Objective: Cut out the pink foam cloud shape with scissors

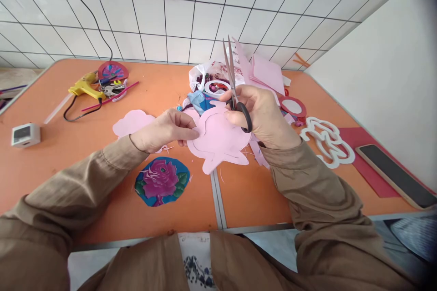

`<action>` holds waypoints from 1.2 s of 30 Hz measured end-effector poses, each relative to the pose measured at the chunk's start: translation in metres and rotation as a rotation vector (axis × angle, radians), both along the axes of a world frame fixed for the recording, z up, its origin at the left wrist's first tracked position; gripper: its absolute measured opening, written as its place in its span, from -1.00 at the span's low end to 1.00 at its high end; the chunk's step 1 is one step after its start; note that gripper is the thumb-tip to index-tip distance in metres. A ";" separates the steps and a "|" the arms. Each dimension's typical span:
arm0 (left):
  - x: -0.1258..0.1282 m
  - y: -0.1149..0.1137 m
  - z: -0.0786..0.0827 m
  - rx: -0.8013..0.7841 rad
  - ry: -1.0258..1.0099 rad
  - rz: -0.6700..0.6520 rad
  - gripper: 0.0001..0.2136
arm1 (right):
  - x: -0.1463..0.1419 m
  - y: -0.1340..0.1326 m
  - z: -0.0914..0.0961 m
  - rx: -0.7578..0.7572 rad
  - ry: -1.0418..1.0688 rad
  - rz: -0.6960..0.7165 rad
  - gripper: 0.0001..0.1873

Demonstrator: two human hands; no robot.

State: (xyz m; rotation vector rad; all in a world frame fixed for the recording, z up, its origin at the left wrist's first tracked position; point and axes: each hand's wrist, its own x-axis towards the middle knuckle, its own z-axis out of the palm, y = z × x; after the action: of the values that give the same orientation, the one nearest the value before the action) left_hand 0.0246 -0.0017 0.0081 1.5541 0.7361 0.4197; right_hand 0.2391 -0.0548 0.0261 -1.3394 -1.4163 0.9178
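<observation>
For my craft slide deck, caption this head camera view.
Left hand holds a pink foam cutout while right hand grips scissors over an orange table.

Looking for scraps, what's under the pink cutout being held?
Under the pink foam cutout, pink offcuts stick out at its right on the orange table. Anything beneath its middle is covered.

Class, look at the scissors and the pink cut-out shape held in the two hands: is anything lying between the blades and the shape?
Nothing visible does. The right hand holds the scissors blades-up directly above the pink cut-out shape, which the left hand pinches at its edge.
</observation>
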 end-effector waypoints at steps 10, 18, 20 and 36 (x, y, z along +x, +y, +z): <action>0.001 -0.002 0.002 -0.022 0.027 0.040 -0.87 | -0.001 0.001 -0.003 -0.016 0.036 0.002 -0.72; 0.002 -0.001 0.002 0.014 0.033 0.009 -0.82 | 0.000 0.001 -0.004 -0.009 -0.032 0.024 -0.73; 0.002 0.000 0.002 0.007 0.022 -0.001 -0.81 | 0.000 0.002 -0.004 -0.004 -0.025 0.025 -0.74; 0.003 -0.001 0.002 0.128 0.042 -0.036 -0.72 | -0.004 0.001 -0.010 -0.010 -0.041 0.069 -0.74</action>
State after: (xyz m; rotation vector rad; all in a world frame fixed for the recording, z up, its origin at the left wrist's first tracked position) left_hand 0.0272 -0.0029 0.0098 1.6977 0.7240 0.4156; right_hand 0.2354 -0.0536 0.0163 -1.3304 -1.4987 0.9484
